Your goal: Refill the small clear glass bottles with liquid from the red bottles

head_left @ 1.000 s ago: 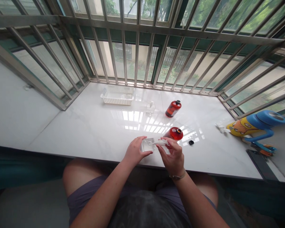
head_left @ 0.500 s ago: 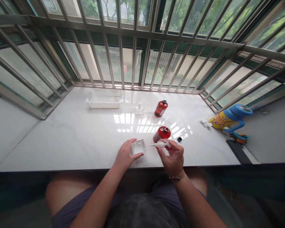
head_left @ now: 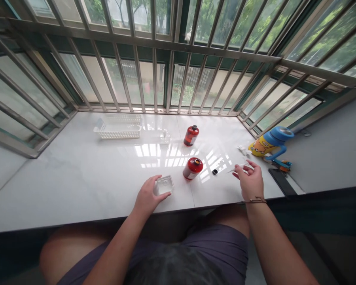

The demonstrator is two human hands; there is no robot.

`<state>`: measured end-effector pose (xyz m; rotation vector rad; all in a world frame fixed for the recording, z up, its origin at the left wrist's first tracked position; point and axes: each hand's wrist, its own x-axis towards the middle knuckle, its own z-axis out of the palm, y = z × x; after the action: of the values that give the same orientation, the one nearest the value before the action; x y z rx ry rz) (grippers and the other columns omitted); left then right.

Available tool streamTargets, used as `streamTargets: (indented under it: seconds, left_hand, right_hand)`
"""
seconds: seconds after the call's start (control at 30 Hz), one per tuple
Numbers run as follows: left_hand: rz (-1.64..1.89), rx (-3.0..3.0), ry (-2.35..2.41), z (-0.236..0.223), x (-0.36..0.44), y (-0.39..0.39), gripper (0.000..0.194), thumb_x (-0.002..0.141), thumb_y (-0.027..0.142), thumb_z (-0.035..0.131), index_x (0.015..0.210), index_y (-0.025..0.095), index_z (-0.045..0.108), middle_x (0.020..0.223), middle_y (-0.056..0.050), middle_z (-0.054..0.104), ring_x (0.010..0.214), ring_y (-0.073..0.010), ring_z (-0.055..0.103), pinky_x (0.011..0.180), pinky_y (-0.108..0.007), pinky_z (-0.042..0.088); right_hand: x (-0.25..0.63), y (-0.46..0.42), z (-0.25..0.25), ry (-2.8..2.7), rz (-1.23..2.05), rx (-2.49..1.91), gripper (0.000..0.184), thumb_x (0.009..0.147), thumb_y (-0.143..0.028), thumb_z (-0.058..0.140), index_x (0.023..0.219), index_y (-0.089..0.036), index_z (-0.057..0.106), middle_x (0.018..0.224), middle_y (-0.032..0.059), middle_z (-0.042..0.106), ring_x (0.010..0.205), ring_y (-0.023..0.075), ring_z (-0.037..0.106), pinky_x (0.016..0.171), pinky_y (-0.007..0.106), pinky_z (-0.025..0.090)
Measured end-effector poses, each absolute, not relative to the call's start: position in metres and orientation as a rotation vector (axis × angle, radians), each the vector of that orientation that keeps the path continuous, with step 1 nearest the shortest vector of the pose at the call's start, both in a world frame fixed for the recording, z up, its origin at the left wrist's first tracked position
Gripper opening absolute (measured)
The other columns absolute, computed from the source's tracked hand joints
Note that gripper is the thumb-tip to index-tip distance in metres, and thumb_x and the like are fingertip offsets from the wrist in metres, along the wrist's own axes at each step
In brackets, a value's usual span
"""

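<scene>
My left hand (head_left: pixel 146 196) grips a small clear square box (head_left: pixel 165 185) at the front of the white counter, thumb on the near side and fingers on the far side. The box top is open; what lies inside is hard to make out. Off to the right, my right hand (head_left: pixel 249 181) pinches a thin translucent dropper (head_left: pixel 239 168), its narrow tip pointing left. Between the hands stand an uncapped red bottle (head_left: pixel 192 169) and, to its right, a small black cap (head_left: pixel 214 172) on the counter.
Farther back stands a second red bottle (head_left: pixel 191 136) with a black cap, beside a small clear object (head_left: pixel 165 137). A white perforated basket (head_left: pixel 118 133) is at back left. To the right are crumpled tissue (head_left: pixel 242 150), a blue-and-yellow flask (head_left: pixel 269 140) and a phone (head_left: pixel 280 182).
My right hand has carried the dropper away from the box to the right, past the black cap. My left hand still holds the box. The whole view has shifted slightly.
</scene>
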<state>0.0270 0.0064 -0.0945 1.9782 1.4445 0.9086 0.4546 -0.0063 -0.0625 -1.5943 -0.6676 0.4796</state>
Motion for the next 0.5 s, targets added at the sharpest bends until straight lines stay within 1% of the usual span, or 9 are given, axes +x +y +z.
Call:
streamTargets:
  seconds: [0.13,0.33,0.5]
  left_hand:
    - [0.916,1.987,1.456,-0.096,0.028,0.006,0.064,0.08,0.04,0.089,0.136,0.028,0.059,0.137,-0.006,0.07,0.128,-0.0302,0.067,0.112,-0.047,0.055]
    - [0.921,2.0,1.448,-0.094,0.028,0.007,0.065,0.08,0.04,0.089,0.136,0.028,0.06,0.135,-0.007,0.07,0.126,-0.0309,0.068,0.111,-0.048,0.056]
    - [0.918,1.996,1.45,-0.095,0.027,0.007,0.064,0.08,0.04,0.089,0.136,0.028,0.06,0.136,-0.007,0.07,0.127,-0.0305,0.067,0.112,-0.047,0.055]
  right_hand:
    - [0.459,0.003,-0.08,-0.712,0.457,-1.737,0.084,0.072,-0.059,0.088,0.138,-0.028,0.047,0.116,0.0025,0.062,0.093,0.0192,0.073,0.079,0.037,0.069]
    - [0.454,0.016,-0.112,-0.751,0.469,-1.921,0.081,0.072,-0.062,0.085,0.136,-0.026,0.05,0.118,0.0063,0.068,0.083,0.0202,0.074,0.069,0.034,0.067]
    - [0.459,0.023,-0.123,-0.777,0.474,-2.08,0.079,0.08,-0.068,0.074,0.14,-0.023,0.048,0.117,0.0099,0.071,0.073,0.0194,0.074,0.059,0.031,0.062]
